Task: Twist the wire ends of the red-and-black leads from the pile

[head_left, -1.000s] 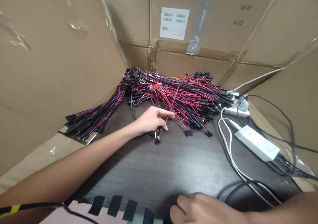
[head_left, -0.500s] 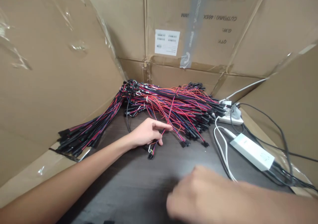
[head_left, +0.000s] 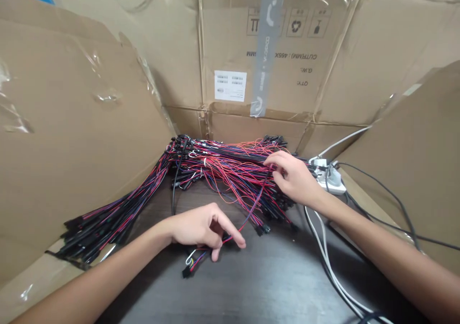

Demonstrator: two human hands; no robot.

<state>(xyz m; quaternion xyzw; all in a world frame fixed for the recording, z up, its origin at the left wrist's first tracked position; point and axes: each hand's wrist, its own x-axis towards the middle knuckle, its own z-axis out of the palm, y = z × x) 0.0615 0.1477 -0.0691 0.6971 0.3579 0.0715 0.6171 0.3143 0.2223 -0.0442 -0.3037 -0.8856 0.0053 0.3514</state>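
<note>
A single wire harness [head_left: 257,200] of red, blue and dark wires runs slantwise between my two hands. My left hand [head_left: 201,228] is closed around its near part, the index finger stretched out over the wires. Below that hand the black connector [head_left: 186,271] lies close to the tabletop, with white and yellow wires beside it. My right hand [head_left: 296,178] pinches the harness's far part at the right of a big pile of harnesses [head_left: 230,168]. The fingers hide the exact far end.
Another harness bundle [head_left: 108,223] fans out at the left. To the right are a white power strip [head_left: 330,184] and white cables [head_left: 325,247]. Cardboard walls [head_left: 172,51] enclose the dark tabletop [head_left: 230,290] on the left, back and right.
My right hand has moved from the near right up to the pile and pinches the harness's far part. My left hand still holds the near part, now lower in view. The camera has tilted up.
</note>
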